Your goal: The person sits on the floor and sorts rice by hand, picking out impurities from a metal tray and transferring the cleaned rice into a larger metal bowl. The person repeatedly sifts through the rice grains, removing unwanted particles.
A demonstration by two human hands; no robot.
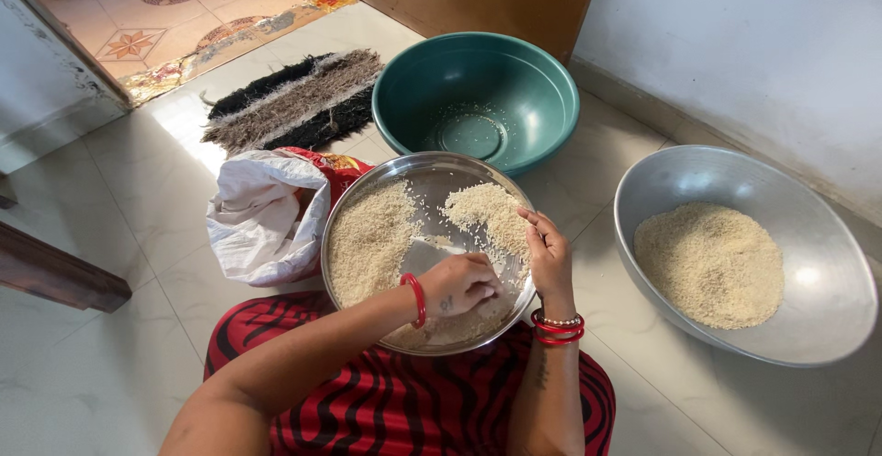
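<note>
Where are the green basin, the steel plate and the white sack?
green basin (pixel 542 89), head view, inner right wall
steel plate (pixel 432 164), head view, bare far rim
white sack (pixel 262 217), head view, folded top

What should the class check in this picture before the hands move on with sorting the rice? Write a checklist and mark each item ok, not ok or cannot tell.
1. Steel plate rests steady on the lap: ok.
2. Rice on the plate split into two heaps, bare strip between them: ok.
3. Left hand down on the grains, fingers curled: ok.
4. Right hand on the right heap: ok.
5. Steel basin beside the right hand has room: ok.
6. Green tub free of rice: not ok, a few grains lie inside.
</note>
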